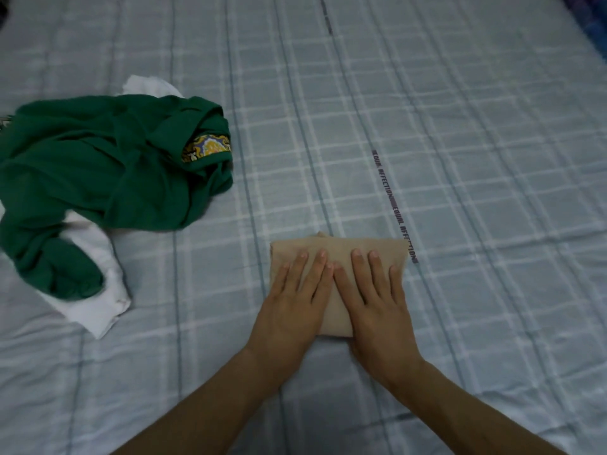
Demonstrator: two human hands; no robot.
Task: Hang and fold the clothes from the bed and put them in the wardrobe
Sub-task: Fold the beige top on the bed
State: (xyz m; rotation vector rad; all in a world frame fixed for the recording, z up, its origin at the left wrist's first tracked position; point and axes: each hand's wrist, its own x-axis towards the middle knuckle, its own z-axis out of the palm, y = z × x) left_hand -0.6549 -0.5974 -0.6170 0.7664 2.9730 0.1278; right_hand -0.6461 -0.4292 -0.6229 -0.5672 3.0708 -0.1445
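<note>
A small beige garment [338, 249], folded into a compact rectangle, lies on the bed [460, 159] in front of me. My left hand [295, 300] presses flat on its left half with straight fingers. Beside it, my right hand [374, 300] presses flat on the right half, the two index fingers touching. At the left lies a crumpled green garment [98, 165] with a patterned yellow trim, heaped over a white garment [95, 303].
The bed has a light blue checked sheet with printed lettering running across it. A dark blue patterned edge [591, 24] shows at the top right corner. No wardrobe or hanger is in view.
</note>
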